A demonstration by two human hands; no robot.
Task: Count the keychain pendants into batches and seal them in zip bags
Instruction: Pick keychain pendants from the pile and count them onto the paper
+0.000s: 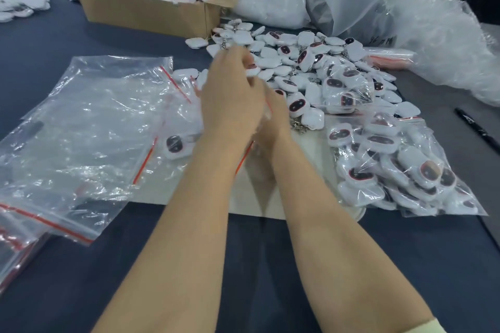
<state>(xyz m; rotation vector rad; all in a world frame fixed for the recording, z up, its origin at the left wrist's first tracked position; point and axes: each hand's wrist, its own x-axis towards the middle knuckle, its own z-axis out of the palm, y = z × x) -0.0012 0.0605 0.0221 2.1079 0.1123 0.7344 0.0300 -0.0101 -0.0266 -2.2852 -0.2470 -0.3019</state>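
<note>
White plastic lies under the fingers (239, 58) of the left hand (232, 100), which curl down at the near edge of the loose pile of pendants (319, 73). Motion blur hides whether they pinch one, so I cannot tell their grip. That hand lies across the right hand (276, 116), which is mostly covered. Clear film shows beside it, but whether its fingers hold the film I cannot tell either. Just left of the wrists lies a part-filled zip bag (186, 116), with one dark-faced pendant (175, 144) plain inside it. On the right rests a full zip bag (400, 170), packed with pendants, though its seal is hard to read. On the left a stack of empty zip bags (89, 121) waits. Further out are a cardboard box (140, 12) of more pendants behind a red sign, and a black pen (476, 128) on the dark table (257, 265). By my judgement the work is early: one batch looks bagged, a second has barely begun, and most of the pile is still to be counted and sealed.
</note>
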